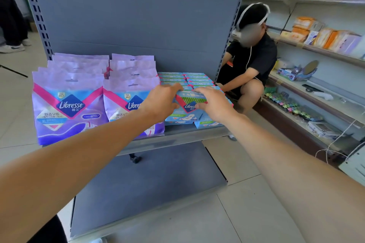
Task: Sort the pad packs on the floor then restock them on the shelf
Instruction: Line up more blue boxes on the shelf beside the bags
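A grey metal shelf unit with a tall back panel and slotted uprights fills the centre, standing on a floor of pale tiles; its lower base board lies bare at 6 o'clock. On the upper shelf board, two rows of large purple packs stand upright at 9 o'clock, each printed "Libresse" in white on a dark blue diamond with pink bands, with "XL" and Chinese text below; the smaller print is too blurred to read. Just beside them, toward 3 o'clock, rows of small blue packs run back to the panel.

A front blue pack, also marked "Libresse", sits at the centre on the shelf. The left hand grips its left end with curled fingers; the right hand grips its right end, fingers over the top edge.

At 2 o'clock a person in black crouches by wall shelves stocked with orange and mixed packets. At 10 o'clock stand someone's legs and shoes.
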A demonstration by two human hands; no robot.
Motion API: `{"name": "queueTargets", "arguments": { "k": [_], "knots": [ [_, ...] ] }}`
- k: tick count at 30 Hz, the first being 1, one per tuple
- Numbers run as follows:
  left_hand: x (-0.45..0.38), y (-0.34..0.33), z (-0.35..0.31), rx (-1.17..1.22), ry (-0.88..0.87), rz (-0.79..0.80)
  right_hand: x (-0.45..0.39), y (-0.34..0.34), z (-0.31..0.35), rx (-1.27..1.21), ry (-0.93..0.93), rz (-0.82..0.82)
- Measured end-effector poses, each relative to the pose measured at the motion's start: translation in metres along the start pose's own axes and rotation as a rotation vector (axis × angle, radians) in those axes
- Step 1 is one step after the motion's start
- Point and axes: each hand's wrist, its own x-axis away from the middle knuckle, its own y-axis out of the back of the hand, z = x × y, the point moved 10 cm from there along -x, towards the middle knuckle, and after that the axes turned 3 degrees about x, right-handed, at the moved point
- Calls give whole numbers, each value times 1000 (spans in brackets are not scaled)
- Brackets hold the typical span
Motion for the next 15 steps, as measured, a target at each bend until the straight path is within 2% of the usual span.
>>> {"name": "queueTargets", "arguments": {
  "k": [5,9,12,15],
  "knots": [
    [4,-17,15,35,66,-54,-6,-12,-21,95,-36,-8],
    [6,-33,23,-11,70,-32,3,-31,-48,147,-131,86],
    [6,-41,25,-107,38,-20,8,-41,-56,128,-141,121],
    [5,-45,17,-316,-60,-51,10,-42,-58,146,-132,93]
  ]
}}
